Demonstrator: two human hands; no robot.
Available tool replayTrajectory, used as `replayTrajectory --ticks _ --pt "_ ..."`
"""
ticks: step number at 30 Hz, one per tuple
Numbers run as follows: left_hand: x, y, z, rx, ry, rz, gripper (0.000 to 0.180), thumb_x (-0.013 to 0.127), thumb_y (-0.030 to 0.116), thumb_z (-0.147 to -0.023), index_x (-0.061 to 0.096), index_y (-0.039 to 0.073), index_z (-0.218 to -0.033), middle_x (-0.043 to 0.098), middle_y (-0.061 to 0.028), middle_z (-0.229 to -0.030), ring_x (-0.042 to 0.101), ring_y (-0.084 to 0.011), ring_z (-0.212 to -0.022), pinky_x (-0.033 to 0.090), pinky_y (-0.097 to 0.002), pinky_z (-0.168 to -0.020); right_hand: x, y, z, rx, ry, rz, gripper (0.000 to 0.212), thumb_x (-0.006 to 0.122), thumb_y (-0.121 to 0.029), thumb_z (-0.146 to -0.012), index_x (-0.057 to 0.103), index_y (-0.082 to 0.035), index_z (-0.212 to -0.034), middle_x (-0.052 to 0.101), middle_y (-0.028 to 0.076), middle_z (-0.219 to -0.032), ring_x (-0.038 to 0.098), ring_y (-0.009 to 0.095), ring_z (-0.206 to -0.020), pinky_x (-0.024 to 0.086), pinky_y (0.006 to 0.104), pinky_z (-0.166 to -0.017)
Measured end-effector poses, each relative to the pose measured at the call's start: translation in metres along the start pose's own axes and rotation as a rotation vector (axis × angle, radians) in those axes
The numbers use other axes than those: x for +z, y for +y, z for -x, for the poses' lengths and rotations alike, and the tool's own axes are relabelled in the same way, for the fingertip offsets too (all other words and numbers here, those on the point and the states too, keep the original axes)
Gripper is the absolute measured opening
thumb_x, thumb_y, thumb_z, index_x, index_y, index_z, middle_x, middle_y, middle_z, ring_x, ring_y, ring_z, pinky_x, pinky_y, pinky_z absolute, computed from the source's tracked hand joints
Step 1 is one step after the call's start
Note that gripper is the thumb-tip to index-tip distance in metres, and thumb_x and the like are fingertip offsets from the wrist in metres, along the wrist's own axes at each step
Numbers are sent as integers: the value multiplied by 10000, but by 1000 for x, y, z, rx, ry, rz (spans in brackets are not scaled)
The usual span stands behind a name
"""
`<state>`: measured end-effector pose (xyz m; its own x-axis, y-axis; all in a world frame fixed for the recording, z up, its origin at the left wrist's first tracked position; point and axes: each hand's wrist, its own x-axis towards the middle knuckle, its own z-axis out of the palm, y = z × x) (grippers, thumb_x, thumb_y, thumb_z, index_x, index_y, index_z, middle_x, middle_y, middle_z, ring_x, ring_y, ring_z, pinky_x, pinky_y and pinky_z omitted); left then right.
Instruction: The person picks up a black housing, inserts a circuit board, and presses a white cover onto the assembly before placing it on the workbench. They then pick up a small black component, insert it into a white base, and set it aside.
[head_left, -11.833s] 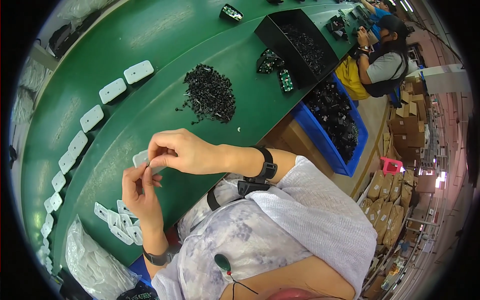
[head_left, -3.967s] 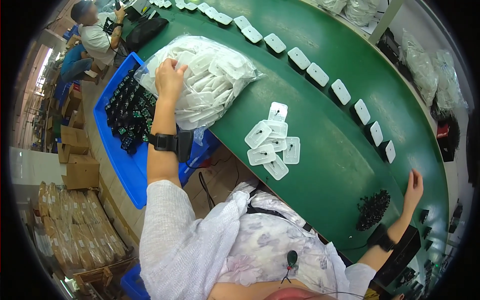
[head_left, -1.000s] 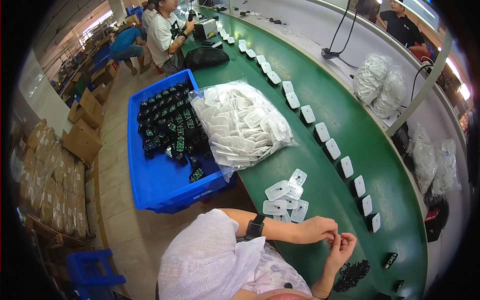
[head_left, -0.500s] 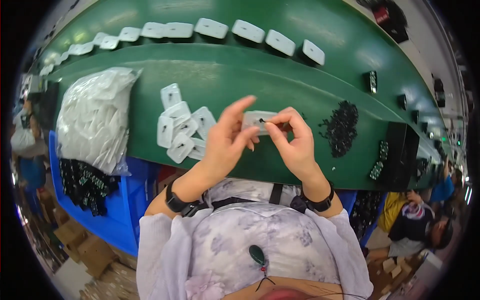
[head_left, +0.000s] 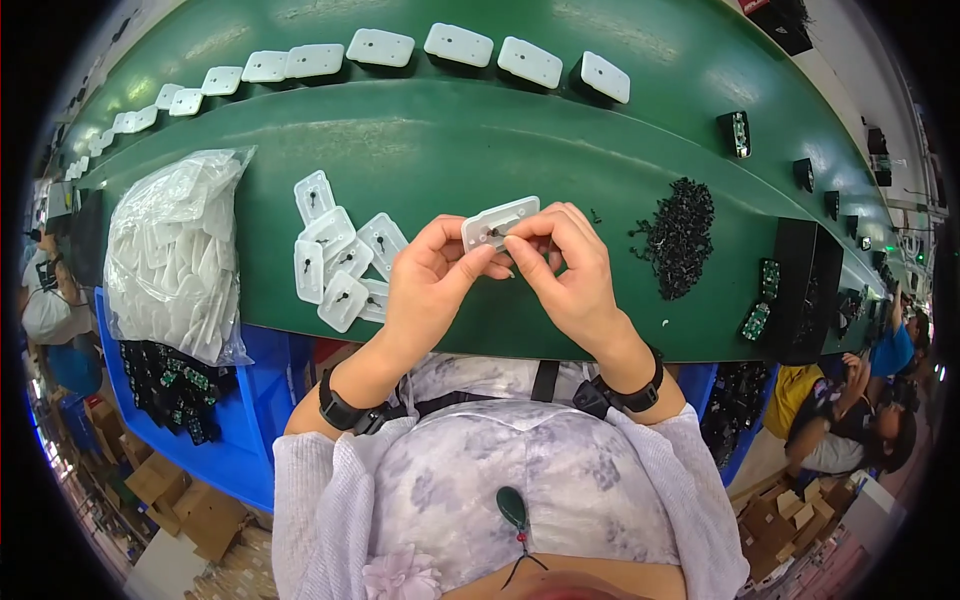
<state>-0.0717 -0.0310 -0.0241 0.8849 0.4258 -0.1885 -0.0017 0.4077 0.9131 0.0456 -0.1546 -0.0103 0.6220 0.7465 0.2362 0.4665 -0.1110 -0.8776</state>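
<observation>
Above the near edge of the green bench, my left hand (head_left: 432,290) grips a translucent white plastic cover (head_left: 510,213) with rounded corners, fingers closed around its left end. My right hand (head_left: 580,275) is closed in a pinch at a small black part (head_left: 493,233) in the middle of the cover; its fingertips partly hide it. To the left lie several similar white covers (head_left: 327,232), loosely overlapping, each with a small black part on it. A heap of small black parts (head_left: 678,238) is on the bench to my right.
A clear bag of white covers (head_left: 175,250) stands left, above a blue bin (head_left: 250,425) with dark parts. Along the far strip runs a row of black housings with white covers (head_left: 458,45). At right sit a black box (head_left: 800,290) and green circuit boards (head_left: 757,320). People are beyond.
My left hand's raised fingers have come down and closed on the cover. The cover is now tilted, its right end higher. My right hand stays pinched at the black part.
</observation>
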Motion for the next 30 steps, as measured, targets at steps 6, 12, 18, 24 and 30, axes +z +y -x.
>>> replayTrajectory --ticks 6,12,18,24,30 --pt "0 -3 -3 7 17 -16 154 550 19 -938 539 -43 -1079 621 -86 -1004 666 -161 -860 541 -274 -813 4 5 -2 -190 49 149 85 676 -49 -823 596 -28 -840 554 63 -753 488 200 -657 387 303 -529" --pt "0 -5 0 26 -3 38 134 538 5 -939 547 -56 -1059 579 -84 -1038 659 -169 -890 543 -279 -824 4 4 -2 -241 69 152 105 686 -20 -798 596 -34 -848 568 58 -759 492 197 -657 384 294 -532" --pt "2 -4 1 195 6 -99 98 563 -10 -918 582 -52 -1005 551 -104 -1047 639 -171 -886 549 -274 -804 6 -4 2 250 -23 -221 82 672 -31 -843 591 -40 -850 554 -18 -764 444 34 -649 323 197 -527" --pt "-1 -1 -1 319 41 -343 79 583 -17 -902 597 -35 -978 553 -114 -1028 622 -152 -823 545 -242 -691 20 7 8 138 65 -144 103 684 -41 -845 581 -38 -837 533 -26 -748 430 36 -634 324 209 -516" --pt "-6 -2 1 87 41 -33 80 568 24 -932 584 -51 -956 549 -84 -982 621 -142 -785 525 -248 -645 7 1 11 36 224 -31 176 726 -65 -808 591 -36 -917 529 13 -936 456 89 -741 371 225 -594"
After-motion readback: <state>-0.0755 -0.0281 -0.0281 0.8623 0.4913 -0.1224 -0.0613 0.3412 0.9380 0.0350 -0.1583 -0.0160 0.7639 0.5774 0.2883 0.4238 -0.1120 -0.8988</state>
